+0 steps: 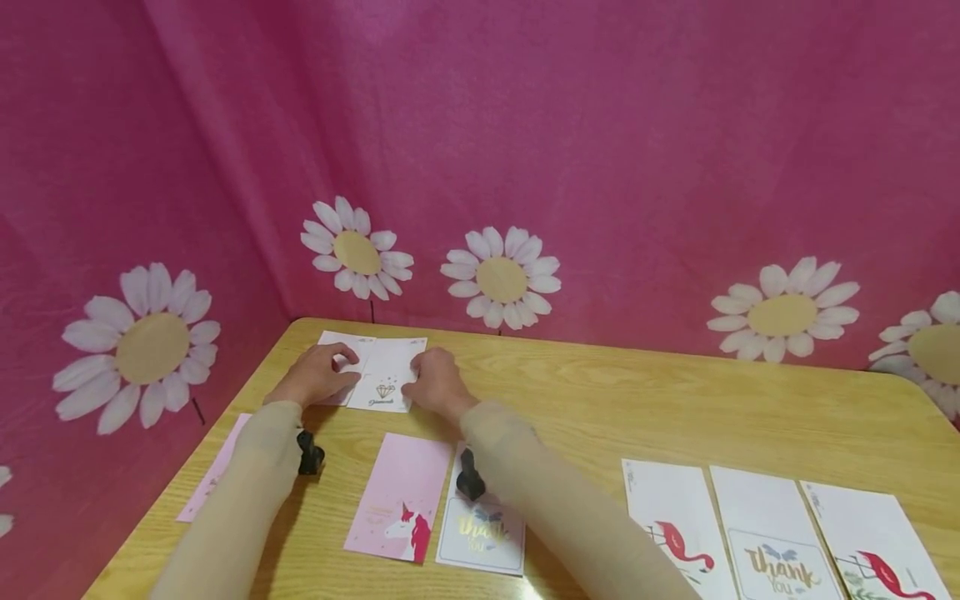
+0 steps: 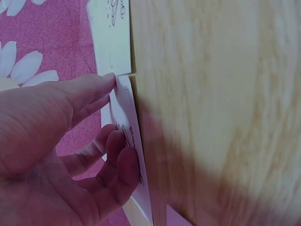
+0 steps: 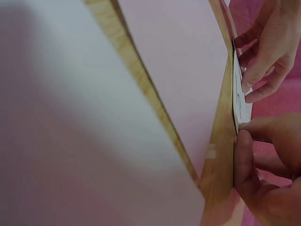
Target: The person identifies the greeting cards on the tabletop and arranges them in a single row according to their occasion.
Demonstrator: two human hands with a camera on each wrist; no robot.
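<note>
Two white cards lie side by side near the table's far left corner. My right hand (image 1: 441,385) pinches the right edge of the white card with a gold diamond (image 1: 393,358) between thumb and fingertips. Over the left white card (image 2: 124,101) arches my left hand (image 1: 318,375), fingers loosely bent and spread. In the left wrist view one of its fingertips is right at the seam between the cards, while others rest on the left card's printed face. That hand hides much of the left card in the head view.
A pink unicorn card (image 1: 408,475) and a white thank-you card (image 1: 480,542) lie nearer me, the latter partly under my right forearm. Another pink card (image 1: 217,471) is by the left edge. At the right lie two flamingo cards (image 1: 663,500) and a thank-you card (image 1: 757,500) between them.
</note>
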